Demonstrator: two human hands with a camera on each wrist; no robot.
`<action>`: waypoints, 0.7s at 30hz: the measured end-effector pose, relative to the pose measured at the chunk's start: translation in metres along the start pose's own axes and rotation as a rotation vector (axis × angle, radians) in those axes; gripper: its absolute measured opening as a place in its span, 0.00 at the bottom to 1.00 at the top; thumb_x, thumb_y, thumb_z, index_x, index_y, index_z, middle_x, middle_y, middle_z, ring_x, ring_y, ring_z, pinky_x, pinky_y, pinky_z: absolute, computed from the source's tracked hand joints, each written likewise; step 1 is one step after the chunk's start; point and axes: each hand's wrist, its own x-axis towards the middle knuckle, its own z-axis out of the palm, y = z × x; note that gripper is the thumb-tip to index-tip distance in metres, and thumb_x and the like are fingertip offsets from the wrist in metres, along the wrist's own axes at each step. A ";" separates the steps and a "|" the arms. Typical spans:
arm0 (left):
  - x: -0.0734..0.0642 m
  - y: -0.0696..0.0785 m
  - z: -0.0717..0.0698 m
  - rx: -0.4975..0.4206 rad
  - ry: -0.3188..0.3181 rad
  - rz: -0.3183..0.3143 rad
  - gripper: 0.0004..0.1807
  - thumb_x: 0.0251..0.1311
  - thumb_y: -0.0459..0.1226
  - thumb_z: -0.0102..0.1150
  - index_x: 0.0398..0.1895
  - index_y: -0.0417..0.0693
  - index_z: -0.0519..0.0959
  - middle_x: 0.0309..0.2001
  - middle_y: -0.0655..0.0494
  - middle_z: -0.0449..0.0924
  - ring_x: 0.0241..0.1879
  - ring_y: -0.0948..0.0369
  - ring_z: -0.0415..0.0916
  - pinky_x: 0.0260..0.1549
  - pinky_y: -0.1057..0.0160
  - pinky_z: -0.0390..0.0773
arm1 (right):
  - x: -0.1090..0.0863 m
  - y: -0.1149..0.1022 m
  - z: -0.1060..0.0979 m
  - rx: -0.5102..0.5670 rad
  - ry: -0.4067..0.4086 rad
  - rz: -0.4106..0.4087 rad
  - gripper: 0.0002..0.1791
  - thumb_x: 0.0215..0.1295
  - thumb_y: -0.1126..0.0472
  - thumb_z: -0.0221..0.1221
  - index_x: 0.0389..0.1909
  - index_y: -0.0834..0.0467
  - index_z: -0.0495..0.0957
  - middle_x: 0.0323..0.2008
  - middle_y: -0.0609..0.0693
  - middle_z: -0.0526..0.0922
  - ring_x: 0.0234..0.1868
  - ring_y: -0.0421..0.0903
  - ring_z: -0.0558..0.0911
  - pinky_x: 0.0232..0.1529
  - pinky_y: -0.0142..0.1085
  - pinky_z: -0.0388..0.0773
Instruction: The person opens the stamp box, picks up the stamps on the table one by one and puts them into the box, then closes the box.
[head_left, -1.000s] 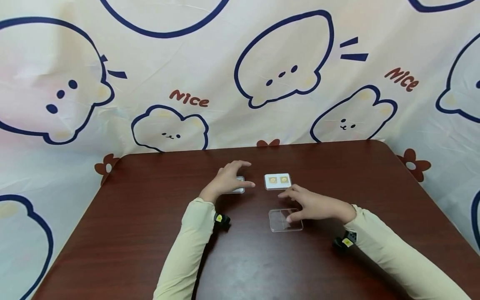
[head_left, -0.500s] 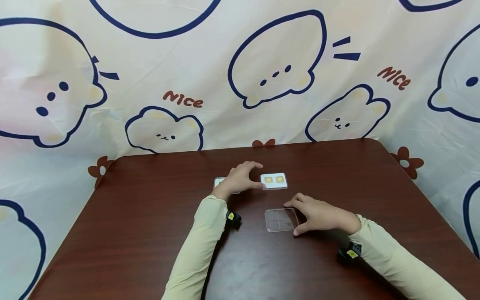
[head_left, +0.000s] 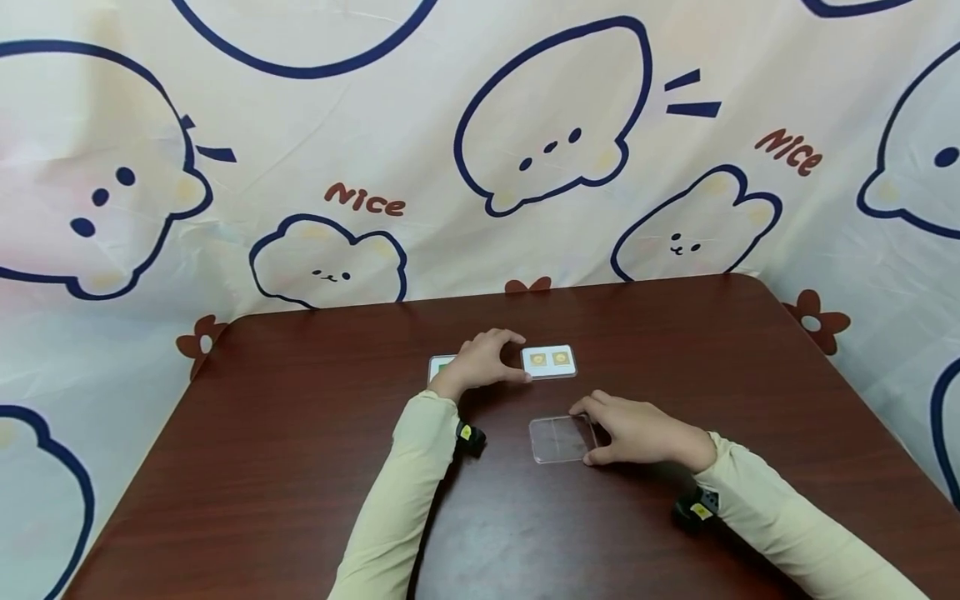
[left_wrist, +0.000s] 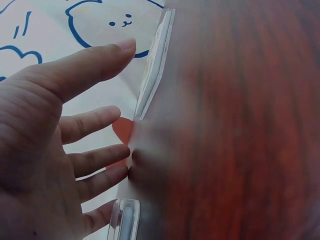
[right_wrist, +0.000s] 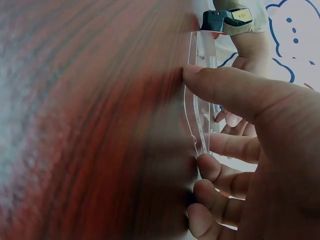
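Note:
In the head view a flat clear case with a white insert and two gold squares lies toward the back of the table. My left hand hovers at its left side, thumb and fingers spread, the thumb tip close to the case's near left corner. A second flat case with a bit of green on white lies partly hidden behind the left hand and wrist. Closer to me, a clear plastic lid lies on the table. My right hand grips its right end, thumb at the near corner and forefinger at the far one.
The dark brown wooden table has rounded far corners and meets a printed cloth backdrop behind and at both sides. Black wrist cameras sit under both sleeves.
My left hand has moved right from over the second case to beside the gold-square case. The right hand has drawn back from over the lid to its right end.

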 end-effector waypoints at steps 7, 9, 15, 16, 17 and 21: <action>0.000 0.000 0.000 0.005 -0.009 -0.012 0.36 0.53 0.54 0.68 0.65 0.55 0.70 0.71 0.50 0.62 0.71 0.49 0.56 0.69 0.41 0.52 | 0.002 0.001 -0.001 -0.006 0.006 -0.016 0.30 0.54 0.47 0.68 0.56 0.51 0.71 0.35 0.42 0.71 0.31 0.36 0.70 0.26 0.30 0.67; -0.001 0.000 0.001 0.003 -0.010 -0.018 0.36 0.53 0.54 0.68 0.65 0.55 0.71 0.71 0.51 0.62 0.71 0.49 0.56 0.69 0.41 0.52 | 0.003 0.003 -0.001 0.006 0.010 -0.018 0.30 0.54 0.48 0.68 0.56 0.51 0.71 0.34 0.42 0.71 0.31 0.36 0.70 0.26 0.30 0.66; 0.000 -0.002 0.003 0.023 -0.011 -0.018 0.35 0.53 0.54 0.68 0.64 0.55 0.72 0.71 0.50 0.61 0.71 0.49 0.57 0.68 0.41 0.53 | 0.010 0.011 -0.001 0.068 0.024 0.005 0.30 0.55 0.49 0.68 0.57 0.51 0.69 0.31 0.42 0.71 0.28 0.36 0.69 0.25 0.30 0.65; 0.001 -0.003 0.003 0.031 -0.009 -0.018 0.35 0.53 0.54 0.68 0.64 0.55 0.72 0.71 0.50 0.61 0.71 0.49 0.57 0.68 0.41 0.54 | 0.012 0.013 -0.002 0.074 0.033 -0.001 0.30 0.55 0.50 0.68 0.57 0.52 0.69 0.31 0.42 0.71 0.27 0.37 0.69 0.25 0.30 0.65; 0.001 -0.003 0.004 0.038 -0.008 -0.019 0.35 0.53 0.54 0.68 0.64 0.56 0.72 0.71 0.50 0.61 0.71 0.49 0.57 0.68 0.41 0.54 | 0.015 0.015 -0.002 0.078 0.042 -0.004 0.30 0.55 0.50 0.68 0.57 0.52 0.69 0.31 0.42 0.71 0.28 0.37 0.69 0.25 0.30 0.66; 0.001 -0.002 0.003 0.061 -0.005 -0.022 0.34 0.53 0.54 0.67 0.63 0.56 0.72 0.71 0.50 0.61 0.70 0.49 0.57 0.67 0.43 0.55 | 0.024 0.022 -0.007 0.095 0.076 0.000 0.30 0.55 0.52 0.68 0.57 0.54 0.69 0.32 0.44 0.72 0.30 0.38 0.70 0.26 0.30 0.67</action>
